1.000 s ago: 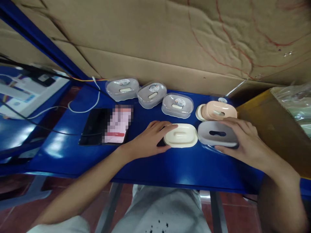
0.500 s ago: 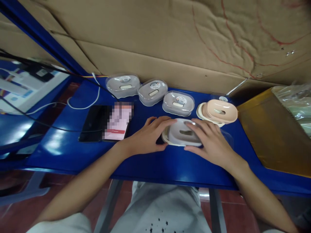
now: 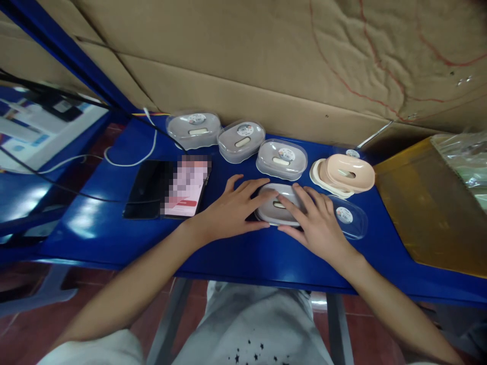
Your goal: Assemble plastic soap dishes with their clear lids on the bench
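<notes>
A grey oval soap dish [image 3: 279,215] with a slot in its middle lies on the blue table in front of me. My left hand [image 3: 239,205] grips its left end, with the index finger reaching over the tray and the thumb at the near edge. On the right end rests my right hand [image 3: 314,213], its fingers over the far rim and across the tray, its thumb at the near edge. A clear lid [image 3: 352,223] with a round label lies beside my right hand, partly hidden by it. Behind it, a peach soap dish tray [image 3: 352,170] sits tilted on a cream base [image 3: 317,177].
Three grey soap dishes under clear lids, the nearest [image 3: 281,162] among them, line the back by the cardboard wall [image 3: 243,76]. A phone [image 3: 190,185] and a black flat device [image 3: 144,190] lie left, with cables. A cardboard box [image 3: 433,208] stands right.
The grey tray has settled level onto its pale base, where it sat offset before. My right hand has moved left, uncovering more of the clear lid.
</notes>
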`<state>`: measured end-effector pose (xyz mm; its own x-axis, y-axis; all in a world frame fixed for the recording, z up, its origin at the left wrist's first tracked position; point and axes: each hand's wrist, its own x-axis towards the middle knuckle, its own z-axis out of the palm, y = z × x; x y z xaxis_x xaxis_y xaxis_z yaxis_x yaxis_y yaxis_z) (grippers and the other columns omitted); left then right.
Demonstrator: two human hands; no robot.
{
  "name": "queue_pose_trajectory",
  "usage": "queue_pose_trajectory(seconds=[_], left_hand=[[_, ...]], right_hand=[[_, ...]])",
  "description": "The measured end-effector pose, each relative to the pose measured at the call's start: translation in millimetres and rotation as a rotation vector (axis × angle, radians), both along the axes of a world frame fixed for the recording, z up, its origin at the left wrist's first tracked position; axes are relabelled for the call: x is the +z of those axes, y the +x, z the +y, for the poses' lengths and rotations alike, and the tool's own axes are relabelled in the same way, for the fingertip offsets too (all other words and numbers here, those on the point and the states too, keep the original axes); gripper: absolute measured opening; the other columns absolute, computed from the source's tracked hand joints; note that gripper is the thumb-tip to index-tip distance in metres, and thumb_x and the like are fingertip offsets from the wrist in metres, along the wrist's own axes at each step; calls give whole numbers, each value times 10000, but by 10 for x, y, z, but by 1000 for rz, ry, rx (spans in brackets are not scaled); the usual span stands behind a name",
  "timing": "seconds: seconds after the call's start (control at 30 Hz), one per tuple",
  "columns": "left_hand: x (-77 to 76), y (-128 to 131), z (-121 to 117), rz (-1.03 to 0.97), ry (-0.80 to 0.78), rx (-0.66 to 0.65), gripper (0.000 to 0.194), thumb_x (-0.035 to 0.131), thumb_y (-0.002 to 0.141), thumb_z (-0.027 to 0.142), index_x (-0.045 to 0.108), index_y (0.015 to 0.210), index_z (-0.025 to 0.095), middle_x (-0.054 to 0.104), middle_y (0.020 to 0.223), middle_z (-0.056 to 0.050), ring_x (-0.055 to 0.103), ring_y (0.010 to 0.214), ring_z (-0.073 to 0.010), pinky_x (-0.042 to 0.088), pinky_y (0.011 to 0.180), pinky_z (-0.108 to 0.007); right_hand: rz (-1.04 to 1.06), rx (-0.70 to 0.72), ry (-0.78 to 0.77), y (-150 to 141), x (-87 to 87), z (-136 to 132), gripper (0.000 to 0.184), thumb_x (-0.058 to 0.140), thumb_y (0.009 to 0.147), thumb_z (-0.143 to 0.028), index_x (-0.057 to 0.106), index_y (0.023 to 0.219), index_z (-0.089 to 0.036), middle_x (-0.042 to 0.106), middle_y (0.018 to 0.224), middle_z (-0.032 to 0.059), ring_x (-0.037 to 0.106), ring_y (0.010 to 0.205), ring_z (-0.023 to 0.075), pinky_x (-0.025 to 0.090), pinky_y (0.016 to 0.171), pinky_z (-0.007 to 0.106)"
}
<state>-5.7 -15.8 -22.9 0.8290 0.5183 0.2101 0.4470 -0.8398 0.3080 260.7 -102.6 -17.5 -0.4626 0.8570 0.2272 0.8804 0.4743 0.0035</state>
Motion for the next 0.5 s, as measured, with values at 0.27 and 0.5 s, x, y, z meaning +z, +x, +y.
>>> queue_pose_trajectory(seconds=[0.27, 0.5], left_hand=[[-33, 1, -11, 34, 72, -15, 618, 685, 1064, 478, 527, 1587, 188, 472, 1676, -260, 557, 1479, -409, 332, 1237, -690], [17, 12, -25, 105, 127, -26, 622, 664, 1082, 417, 485, 1631, 187, 427, 1703, -282, 536, 1504, -436, 364, 1207, -723]], right_hand=[[-60, 20, 74, -16, -19, -29, 674, 687, 1030, -511, 509, 1631, -261, 437, 1717, 239, 530, 1473, 456, 451, 1155, 638], [-31, 67, 82, -28, -57, -14, 614, 686, 1049, -439, 530, 1602, -223, 465, 1713, 204, 473, 1556, 412, 394, 1234, 634]])
